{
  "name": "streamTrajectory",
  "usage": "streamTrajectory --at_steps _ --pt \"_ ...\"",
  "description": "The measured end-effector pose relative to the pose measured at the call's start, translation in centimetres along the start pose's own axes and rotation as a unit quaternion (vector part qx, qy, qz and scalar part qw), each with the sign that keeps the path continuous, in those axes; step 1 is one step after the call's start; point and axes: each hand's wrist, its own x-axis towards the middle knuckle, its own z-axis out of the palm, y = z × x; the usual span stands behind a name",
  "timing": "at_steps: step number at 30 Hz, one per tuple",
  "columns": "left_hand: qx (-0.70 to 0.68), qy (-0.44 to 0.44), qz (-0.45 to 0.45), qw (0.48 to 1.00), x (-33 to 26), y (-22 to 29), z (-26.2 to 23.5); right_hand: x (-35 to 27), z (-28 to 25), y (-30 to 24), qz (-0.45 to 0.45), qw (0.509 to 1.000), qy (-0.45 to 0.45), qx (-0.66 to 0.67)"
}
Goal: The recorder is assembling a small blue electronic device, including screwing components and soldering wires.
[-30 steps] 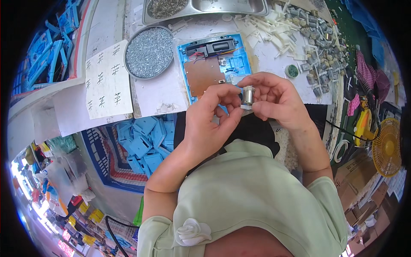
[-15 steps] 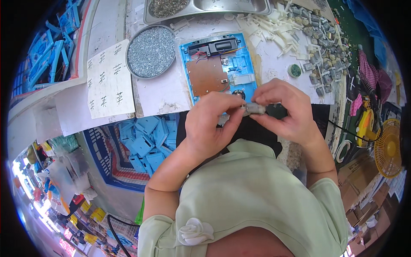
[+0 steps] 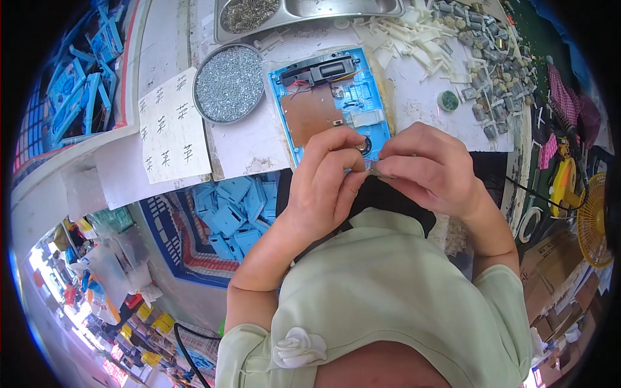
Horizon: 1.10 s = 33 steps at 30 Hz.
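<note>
Both hands meet at the near edge of a blue plastic casing (image 3: 374, 97). My right hand (image 3: 430, 169) is closed on a small grey motor (image 3: 376, 171), mostly hidden behind the fingers. The fingertips of my left hand (image 3: 325, 178) pinch at the motor's left end; what exactly they grip there is too small to tell. The casing lies open side up, with a brown board (image 3: 310, 116), a black part with wires (image 3: 326, 70) along its far side and a round black part (image 3: 365, 145) near my left fingers.
Left of the casing are a round tray of screws (image 3: 229, 84) and a written paper sheet (image 3: 173, 126). A metal tray (image 3: 346, 8) sits behind. White plastic parts (image 3: 420, 40), grey motors (image 3: 491, 77) and a green roll (image 3: 447, 101) lie right. A blue crate (image 3: 171, 236) holds blue shells below the table edge.
My fingers have closed further around the motor, which showed plainly between the hands before and is now mostly covered. The whole view has shifted slightly.
</note>
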Motion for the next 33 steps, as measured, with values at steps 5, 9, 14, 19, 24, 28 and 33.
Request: streamTrajectory --at_steps 5,9,14,19,24,28,33 --pt "-0.083 -0.006 -0.124 0.989 0.2 0.4 0.0 -0.5 -0.3 0.6 0.001 1.0 0.013 0.01" --pt "-0.125 0.014 -0.165 0.978 1.5 -0.4 -1.0 -1.2 -0.5 1.1 0.02 0.998 0.055 0.001" --pt "0.211 0.03 -0.039 0.976 4.3 -2.4 0.0 -1.7 -1.8 1.7 0.083 0.991 0.103 -0.036" --pt "0.261 0.001 0.017 0.965 4.9 -3.0 1.4 -2.0 -2.1 3.0 0.178 0.967 0.179 -0.005" --pt "0.222 -0.051 0.024 0.973 2.0 -3.6 -0.8 0.4 0.1 4.9 0.212 0.97 0.117 -0.024" --pt "0.21 -0.053 0.007 0.976 0.8 -3.4 -1.1 2.3 1.3 6.4 0.149 0.982 0.055 -0.103" --pt "0.131 0.029 -0.073 0.988 1.8 -3.2 -2.8 3.1 1.3 6.6 0.162 0.978 0.009 -0.131"
